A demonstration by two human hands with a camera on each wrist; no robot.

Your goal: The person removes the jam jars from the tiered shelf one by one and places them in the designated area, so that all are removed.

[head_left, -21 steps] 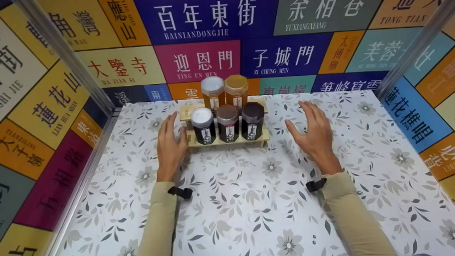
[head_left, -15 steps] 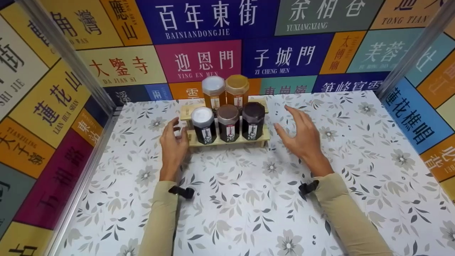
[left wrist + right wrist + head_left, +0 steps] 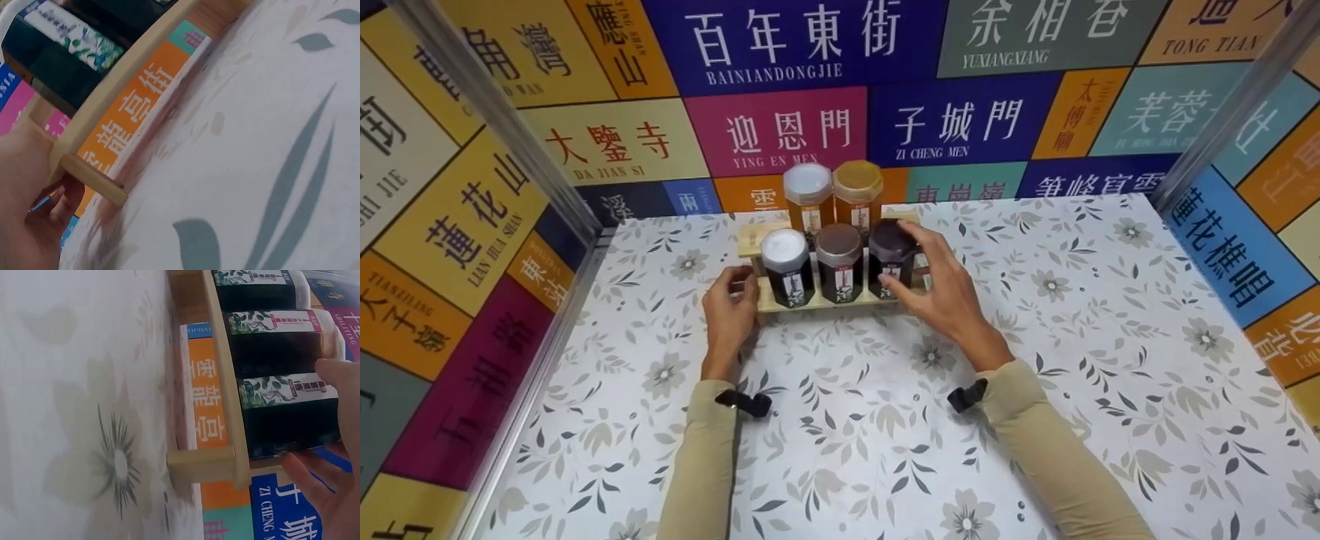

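Three lettered walls (image 3: 780, 75), flowered tabletop (image 3: 840, 420).

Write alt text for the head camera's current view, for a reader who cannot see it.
A person's right hand holds the rightmost dark jar in a front row of three on a two-tier wooden stand, while the left hand grips the stand's left end. Two amber jars stand behind; beyond the flower-patterned tabletop is a wall of colourful Chinese signs.

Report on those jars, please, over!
Left hand grips wooden rack by one end. Right hand around dark-capped jar, upright on rack. Brown-capped jar close beside.
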